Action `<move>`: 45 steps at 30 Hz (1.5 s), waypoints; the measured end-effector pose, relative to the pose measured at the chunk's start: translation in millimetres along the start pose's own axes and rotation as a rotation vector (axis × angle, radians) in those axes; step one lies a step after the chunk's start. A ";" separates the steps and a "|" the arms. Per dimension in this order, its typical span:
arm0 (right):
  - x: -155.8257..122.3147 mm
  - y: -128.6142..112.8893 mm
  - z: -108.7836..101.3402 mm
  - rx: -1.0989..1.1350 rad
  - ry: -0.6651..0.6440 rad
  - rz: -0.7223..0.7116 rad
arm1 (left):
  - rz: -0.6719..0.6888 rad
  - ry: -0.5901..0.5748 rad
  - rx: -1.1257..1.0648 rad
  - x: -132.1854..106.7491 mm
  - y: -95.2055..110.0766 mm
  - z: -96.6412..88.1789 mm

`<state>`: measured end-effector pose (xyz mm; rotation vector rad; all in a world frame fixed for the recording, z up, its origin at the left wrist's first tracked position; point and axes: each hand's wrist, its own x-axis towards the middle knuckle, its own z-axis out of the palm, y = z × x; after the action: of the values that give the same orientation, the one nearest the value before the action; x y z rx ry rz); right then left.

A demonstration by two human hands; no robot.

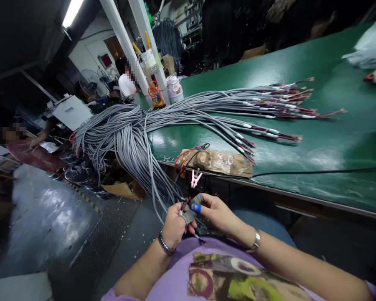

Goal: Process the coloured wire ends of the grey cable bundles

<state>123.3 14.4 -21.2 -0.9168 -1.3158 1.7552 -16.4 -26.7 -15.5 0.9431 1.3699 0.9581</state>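
Note:
My left hand (174, 223) is closed round the end of a grey cable (158, 184), where thin dark and reddish wires fan out. Close against it, my right hand (211, 211) pinches at the same wire ends, with wrapped fingertips, one of them in blue tape (196, 207). Both hands are in front of my body, just off the table's near edge. From the big bundle of grey cables (131, 133) on the table, several strands hang down towards my hands. Which single wires lie between the fingers is too small to make out.
A wooden block (228, 164) with wires and a pink clip (195, 179) sits at the edge of the green table (332, 146). Behind the bundle stand a lilac bottle (175, 88) and orange scissors (153, 88). A plastic bag (371, 44) lies far right. Two other people work at left.

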 end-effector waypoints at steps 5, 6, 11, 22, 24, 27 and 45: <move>0.5 11.2 -2.1 -0.135 0.073 -0.121 | -0.002 -0.074 0.046 4.5 -3.3 0.8; 1.3 13.3 -2.0 -0.089 0.096 -0.082 | 0.005 -0.036 0.018 5.0 -3.0 1.9; 5.6 16.6 -3.2 0.193 0.222 0.093 | 0.043 0.136 -0.139 7.6 0.9 4.6; 2.9 -5.1 -10.0 0.263 0.111 0.244 | 0.075 0.164 -0.165 2.2 -3.2 1.1; 4.0 -3.2 -6.0 0.194 0.033 0.235 | 0.074 0.149 -0.146 0.6 -3.1 3.9; 5.2 0.3 -2.7 0.128 0.011 0.141 | 0.073 0.131 -0.122 0.4 -3.9 5.4; 0.3 7.0 -13.9 0.181 0.028 0.139 | 0.082 0.141 -0.145 2.8 -2.9 -0.1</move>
<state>134.2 19.3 -31.1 -0.9452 -1.0774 1.9253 -16.5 -25.0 -19.2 0.8398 1.3667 1.1892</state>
